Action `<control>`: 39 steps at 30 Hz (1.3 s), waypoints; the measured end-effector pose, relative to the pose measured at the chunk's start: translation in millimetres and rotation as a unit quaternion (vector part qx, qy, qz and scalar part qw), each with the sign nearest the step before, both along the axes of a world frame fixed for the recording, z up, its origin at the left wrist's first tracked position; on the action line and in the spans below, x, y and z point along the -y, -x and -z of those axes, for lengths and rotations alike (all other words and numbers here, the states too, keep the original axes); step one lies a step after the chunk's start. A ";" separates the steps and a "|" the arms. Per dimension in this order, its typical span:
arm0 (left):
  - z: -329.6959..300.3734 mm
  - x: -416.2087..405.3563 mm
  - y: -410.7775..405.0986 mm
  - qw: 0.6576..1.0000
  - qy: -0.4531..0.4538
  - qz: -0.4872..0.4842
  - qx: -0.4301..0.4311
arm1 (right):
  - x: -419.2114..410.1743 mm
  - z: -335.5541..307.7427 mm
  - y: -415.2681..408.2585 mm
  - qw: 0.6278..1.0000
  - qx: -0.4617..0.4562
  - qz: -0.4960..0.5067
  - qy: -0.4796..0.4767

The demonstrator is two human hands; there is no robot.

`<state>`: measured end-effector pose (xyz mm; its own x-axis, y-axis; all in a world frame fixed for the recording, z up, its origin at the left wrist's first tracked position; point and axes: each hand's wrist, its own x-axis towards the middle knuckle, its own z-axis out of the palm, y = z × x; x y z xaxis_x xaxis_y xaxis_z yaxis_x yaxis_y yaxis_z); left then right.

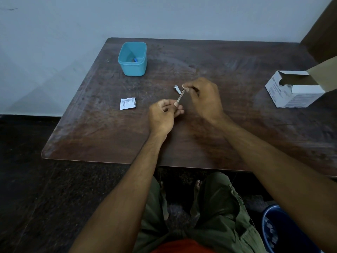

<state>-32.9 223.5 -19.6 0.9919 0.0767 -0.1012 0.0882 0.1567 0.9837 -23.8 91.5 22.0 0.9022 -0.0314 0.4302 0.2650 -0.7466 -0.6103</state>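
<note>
Centre frame, above the bench (237, 128): left hand (162, 115) pinches the lower end of a thin metal tool (180, 97), while right hand (204, 99) pinches a small white wad (183, 86) at its upper tip; both ends are hidden by fingers, so the tool type is unclear. A blue item in the teal tub (132, 59) at upper left is barely visible. Print on the white sachet (127, 103) and the opened box (295, 94) at right is too small to read.
</note>
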 end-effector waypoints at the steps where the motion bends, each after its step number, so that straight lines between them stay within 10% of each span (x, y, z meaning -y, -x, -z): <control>1: -2.8 -2.9 -0.2 0.999 0.024 0.018 -0.012 | -2.9 0.5 0.8 0.998 -0.004 0.005 -0.064; 10: -11.4 -16.0 -0.5 0.990 0.117 0.062 -0.056 | -21.6 5.9 -2.6 0.946 -0.076 0.044 -0.312; 24: -8.5 -17.9 -5.0 0.989 0.114 0.060 -0.072 | -21.4 10.6 -2.2 1.000 0.004 0.003 -0.004; 39: -5.2 -15.2 -4.9 0.993 0.064 0.085 -0.048 | -12.2 13.6 0.7 0.999 0.009 0.009 0.048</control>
<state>-28.0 238.7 -14.4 0.9747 -0.1117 -0.1935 0.2164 0.2553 0.9424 -24.5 103.8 8.4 0.8941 -0.0061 0.4478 0.2605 -0.8063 -0.5311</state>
